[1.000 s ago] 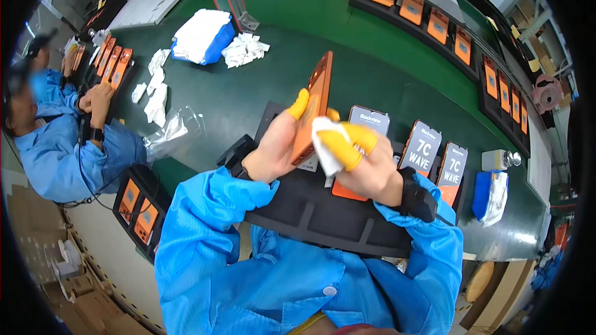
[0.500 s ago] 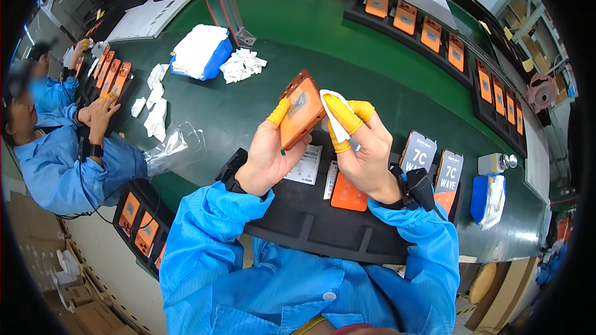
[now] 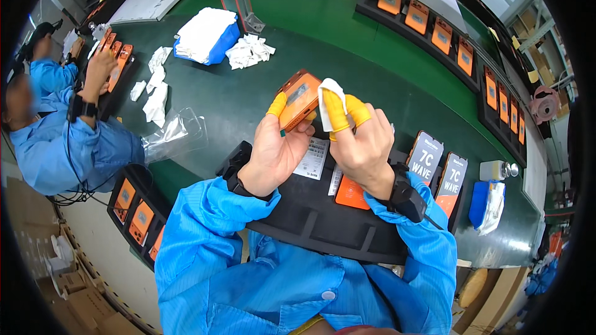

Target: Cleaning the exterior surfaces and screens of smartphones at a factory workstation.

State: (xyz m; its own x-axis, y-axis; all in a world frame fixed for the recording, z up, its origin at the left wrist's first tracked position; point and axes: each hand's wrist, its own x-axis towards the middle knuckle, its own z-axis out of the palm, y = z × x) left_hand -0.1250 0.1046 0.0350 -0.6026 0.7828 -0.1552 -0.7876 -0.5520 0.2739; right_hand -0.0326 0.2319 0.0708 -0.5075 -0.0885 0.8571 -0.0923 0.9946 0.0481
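Note:
An orange smartphone (image 3: 300,100) is held up in my left hand (image 3: 276,152), tilted, with the thumb in a yellow finger cot on its near edge. Its back bears a greyish label. My right hand (image 3: 365,142) has yellow cots on its fingers and pinches a folded white wipe (image 3: 328,94) against the phone's right edge. Below my hands, a black tray (image 3: 310,217) holds a white printed sheet (image 3: 312,160) and another orange phone (image 3: 351,194), partly hidden by my right hand. Two phones with printed screen films (image 3: 426,156) lie to the right.
A stack of white wipes in a blue pack (image 3: 208,36) and crumpled wipes (image 3: 249,51) lie farther back. Trays of orange phones (image 3: 416,17) line the far right. A metal-topped bottle (image 3: 498,169) stands beside a blue packet (image 3: 487,206). Co-workers in blue (image 3: 71,155) sit at left.
The phone has turned, so its bottom edge faces more toward me and lies more level. My right hand and the wipe have shifted slightly left and down. A co-worker's arm has moved up over the phones.

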